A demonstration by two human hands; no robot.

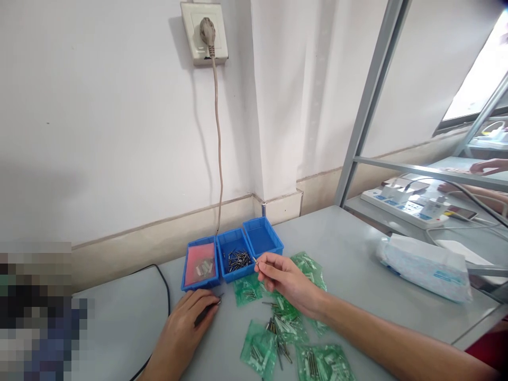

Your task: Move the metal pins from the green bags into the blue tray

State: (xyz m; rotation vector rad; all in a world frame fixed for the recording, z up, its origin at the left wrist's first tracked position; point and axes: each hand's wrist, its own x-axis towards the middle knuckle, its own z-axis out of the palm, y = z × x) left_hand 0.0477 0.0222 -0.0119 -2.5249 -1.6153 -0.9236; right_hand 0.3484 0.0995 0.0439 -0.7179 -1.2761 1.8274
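My left hand [186, 325] rests on the grey table, its thumb and fingertips closed on a thin dark metal pin [221, 296]. Above the front right corner of the middle blue bin [237, 274], my right hand [286, 279] pinches a small metal pin [255, 261] between thumb and forefinger. That bin holds a heap of loose metal pins [238, 260]. Green plastic bags [257, 352] with metal pins inside lie below and around my right hand. Several loose pins [282, 349] lie among the bags. The pins' exact kind is too small to make out.
The left blue bin [183, 278] holds a pink sheet [196, 254] and a clear bag [204, 269]. A third blue bin [262, 241] stands right of the middle one. Rightward are a plastic-wrapped pack [426, 270], a grey frame post [369, 100] and a power strip [405, 207]. Another person's hand [490, 166] shows far right.
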